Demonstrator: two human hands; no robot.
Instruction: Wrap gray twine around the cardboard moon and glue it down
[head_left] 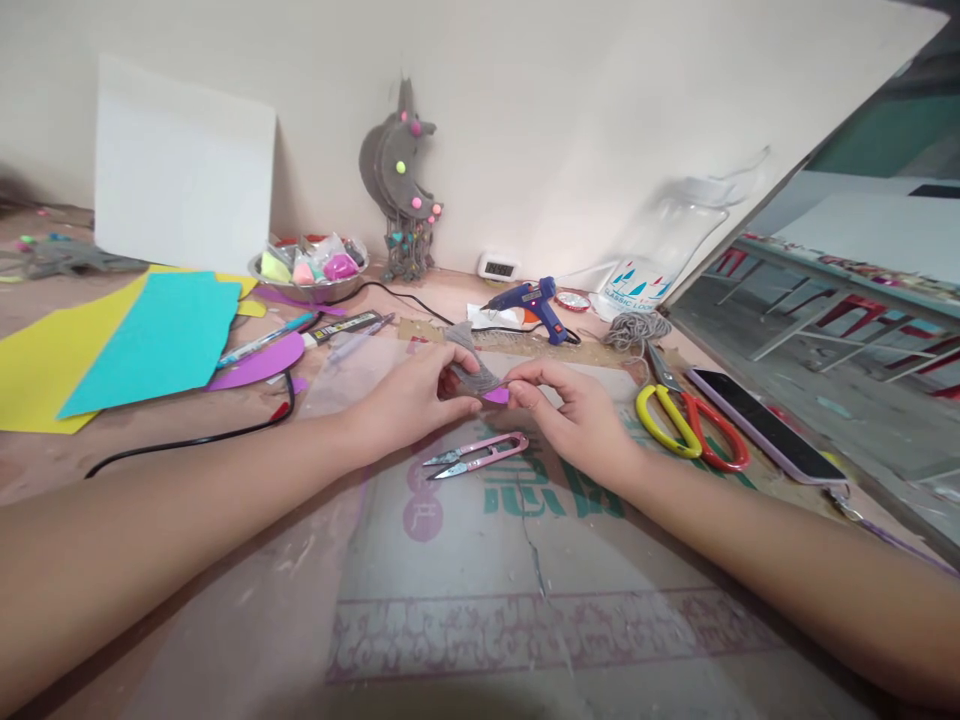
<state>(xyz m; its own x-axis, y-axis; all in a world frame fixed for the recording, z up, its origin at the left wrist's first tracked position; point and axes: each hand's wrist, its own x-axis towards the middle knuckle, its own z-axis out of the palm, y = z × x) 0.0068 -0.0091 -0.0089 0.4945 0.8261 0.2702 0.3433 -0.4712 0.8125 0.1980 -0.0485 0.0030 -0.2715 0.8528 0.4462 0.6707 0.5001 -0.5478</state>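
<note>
My left hand (420, 395) holds a small grey yarn-covered piece (474, 370) between thumb and fingers, with a bit of purple (496, 396) showing at its lower edge. At the right end of that piece, my right hand (566, 405) is pinched on what looks like a strand of grey yarn. Pink thread snips (487, 456) lie on the plastic-covered table just below both hands. A ball of grey yarn (637, 329) sits beyond my right hand, beside scissors (670, 420) with yellow and red handles.
A blue glue gun (544, 308) stands behind the hands. Teal foam sheet (154, 342), a bowl of coloured packets (309, 285) and a black cable (187, 441) are at left. A phone (765, 424) lies right. A grey moon ornament (399, 180) rests against the wall.
</note>
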